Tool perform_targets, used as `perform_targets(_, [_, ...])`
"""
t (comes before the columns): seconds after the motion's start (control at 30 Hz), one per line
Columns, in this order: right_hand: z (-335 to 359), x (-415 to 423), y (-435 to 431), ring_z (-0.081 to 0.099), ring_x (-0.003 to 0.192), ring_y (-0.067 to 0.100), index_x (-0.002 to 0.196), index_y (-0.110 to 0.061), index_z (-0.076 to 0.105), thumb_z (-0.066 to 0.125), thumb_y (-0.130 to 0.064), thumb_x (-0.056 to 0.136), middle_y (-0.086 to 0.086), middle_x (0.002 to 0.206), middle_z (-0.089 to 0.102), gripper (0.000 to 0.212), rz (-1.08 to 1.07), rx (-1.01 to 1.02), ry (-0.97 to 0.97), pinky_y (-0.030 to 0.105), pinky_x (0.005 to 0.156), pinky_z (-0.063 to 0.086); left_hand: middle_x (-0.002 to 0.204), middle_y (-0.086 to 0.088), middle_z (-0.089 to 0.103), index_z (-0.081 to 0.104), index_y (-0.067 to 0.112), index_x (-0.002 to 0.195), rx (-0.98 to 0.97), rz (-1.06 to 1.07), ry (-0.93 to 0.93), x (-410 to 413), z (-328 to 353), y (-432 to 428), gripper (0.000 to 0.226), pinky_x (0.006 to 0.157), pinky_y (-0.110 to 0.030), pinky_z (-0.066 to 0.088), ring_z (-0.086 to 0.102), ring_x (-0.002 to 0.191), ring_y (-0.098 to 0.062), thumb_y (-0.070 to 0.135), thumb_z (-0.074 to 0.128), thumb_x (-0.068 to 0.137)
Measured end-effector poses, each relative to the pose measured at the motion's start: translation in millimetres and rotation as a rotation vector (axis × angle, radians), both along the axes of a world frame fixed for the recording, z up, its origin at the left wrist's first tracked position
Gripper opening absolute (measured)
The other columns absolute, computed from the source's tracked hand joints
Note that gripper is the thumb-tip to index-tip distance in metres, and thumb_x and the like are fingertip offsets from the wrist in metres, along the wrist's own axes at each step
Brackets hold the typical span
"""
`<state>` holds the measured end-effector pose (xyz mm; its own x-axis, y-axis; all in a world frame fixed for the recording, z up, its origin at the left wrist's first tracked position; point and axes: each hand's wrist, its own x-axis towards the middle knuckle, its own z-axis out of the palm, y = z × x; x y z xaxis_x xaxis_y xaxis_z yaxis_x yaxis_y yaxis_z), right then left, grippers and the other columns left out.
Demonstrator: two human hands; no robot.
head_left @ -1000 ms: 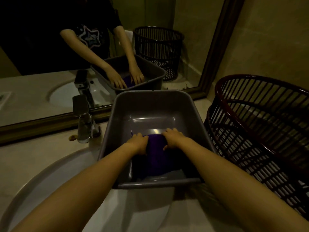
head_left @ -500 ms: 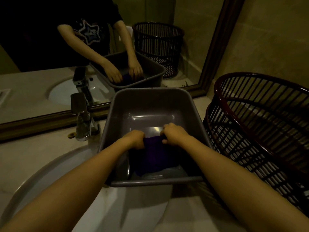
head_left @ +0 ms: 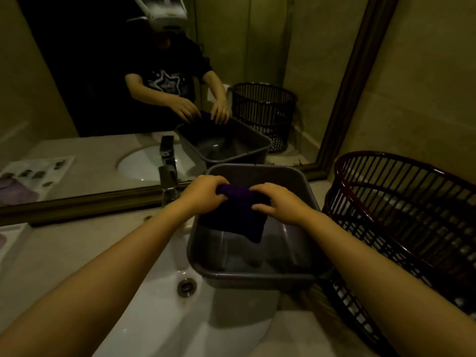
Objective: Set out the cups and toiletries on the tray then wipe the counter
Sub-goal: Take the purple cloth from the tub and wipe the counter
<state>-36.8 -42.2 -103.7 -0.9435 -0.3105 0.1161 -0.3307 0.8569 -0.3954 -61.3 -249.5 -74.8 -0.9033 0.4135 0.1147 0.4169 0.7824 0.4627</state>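
Both arms extended; left hand and right hand fists clenched, close together.

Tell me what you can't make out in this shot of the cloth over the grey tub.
Head view only:
- Grey tub floor: partly hidden by the purple cloth, left hand and right hand; any water is unclear in dim light.
- Dark basket: cut off by the right edge.
- Tray: cut off at left; contents unseen.

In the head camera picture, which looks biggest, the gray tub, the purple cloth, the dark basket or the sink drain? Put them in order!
1. Dark basket and gray tub: both look large; the basket runs off the picture and sits nearer, so I won't rank them.
2. Purple cloth.
3. Sink drain, the smallest.
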Motion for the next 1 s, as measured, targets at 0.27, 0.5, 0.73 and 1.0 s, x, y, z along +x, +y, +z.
perform_targets(0.27, [51.2, 38.4, -91.5, 0.061, 0.087, 0.017, 0.103, -0.016, 0.066, 0.067, -0.021, 0.079, 0.005, 0.100, 0.066, 0.025, 0.012, -0.103, 0.206, 0.028, 0.071, 0.051, 0.104, -0.007, 0.065, 0.059, 0.017, 0.109, -0.034, 0.008, 0.102, 57.8, 51.6, -99.1, 0.025, 0.074, -0.031, 0.042, 0.055, 0.087, -0.018, 0.016, 0.059, 0.084])
perform_targets(0.5, [49.1, 104.9, -235.3, 0.061, 0.086, 0.022, 0.100, -0.010, 0.064, 0.062, -0.019, 0.083, 0.009, 0.099, 0.064, 0.020, 0.137, -0.136, 0.121, 0.042, 0.077, 0.054, 0.098, -0.006, 0.058, 0.055, 0.013, 0.101, 0.074, 0.076, 0.040, 138.2, 32.4, -249.1, 0.019, 0.071, -0.029, 0.042, 0.054, 0.086, -0.018, 0.015, 0.061, 0.083])
perform_targets(0.73, [-11.0, 184.4, -354.5, 0.063, 0.088, 0.024, 0.106, -0.009, 0.063, 0.058, -0.018, 0.087, 0.009, 0.097, 0.067, 0.021, 0.160, -0.212, -0.120, 0.040, 0.079, 0.054, 0.093, 0.000, 0.061, 0.059, 0.016, 0.100, 0.179, 0.132, -0.187, 223.9, -22.2, -373.2, 0.015, 0.069, -0.022, 0.046, 0.058, 0.087, -0.015, 0.017, 0.058, 0.085])
perform_targets(1.0, [-39.5, 252.6, -402.9, 0.062, 0.090, 0.019, 0.107, -0.013, 0.064, 0.056, -0.021, 0.086, 0.006, 0.099, 0.066, 0.023, 0.228, -0.183, -0.369, 0.032, 0.080, 0.052, 0.093, -0.003, 0.063, 0.060, 0.015, 0.101, 0.340, 0.197, -0.503, 304.5, -61.3, -427.1, 0.016, 0.063, -0.021, 0.049, 0.061, 0.085, -0.016, 0.020, 0.059, 0.086])
